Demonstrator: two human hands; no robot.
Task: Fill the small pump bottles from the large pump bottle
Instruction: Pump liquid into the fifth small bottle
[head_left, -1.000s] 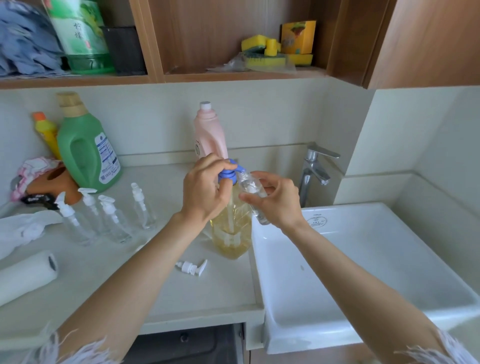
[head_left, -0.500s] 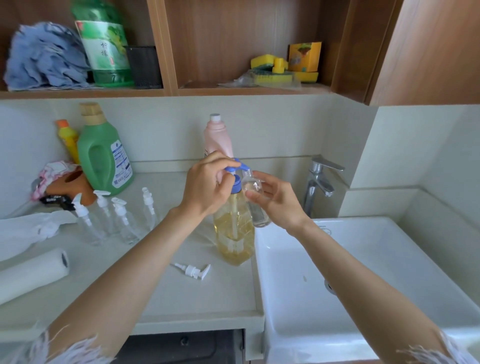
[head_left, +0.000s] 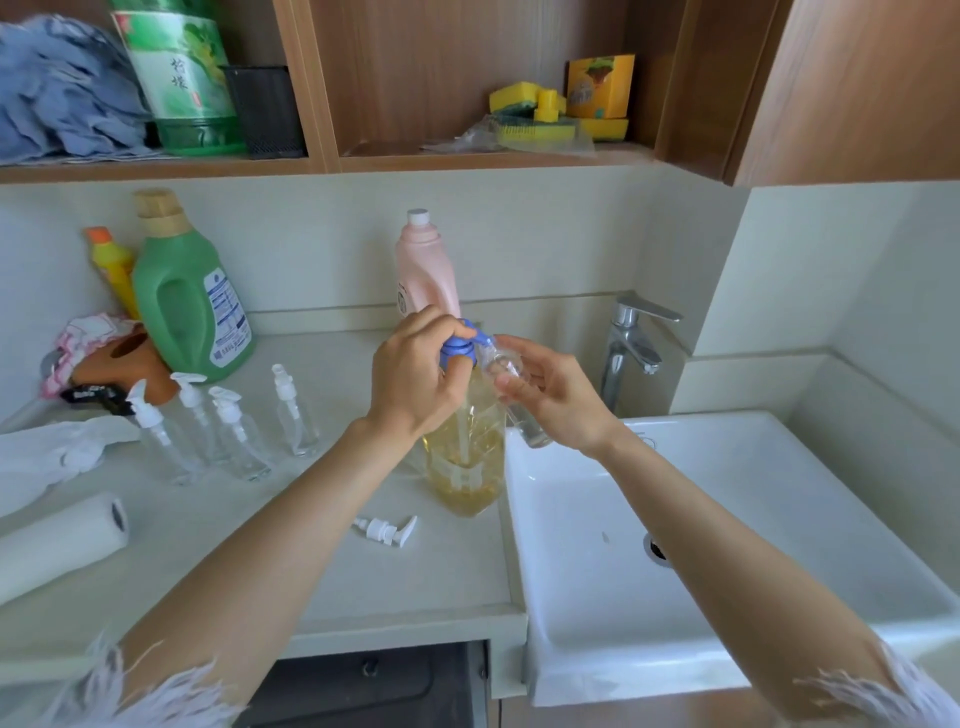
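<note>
Now the left hand (head_left: 415, 371) curls over the blue pump head (head_left: 460, 349) of the large pump bottle (head_left: 466, 457), which stands on the counter (head_left: 291, 561) at the sink's (head_left: 727, 545) 9 o'clock edge, holding amber liquid. Just at the pump's 3 o'clock, the right hand (head_left: 558, 402) grasps an uncapped small clear bottle (head_left: 511, 392), tilted with its mouth at the blue spout. Well away toward 9 o'clock stand 4 capped small pump bottles (head_left: 236, 431), and a loose white pump cap (head_left: 387, 530) lies at the large bottle's 7 o'clock.
</note>
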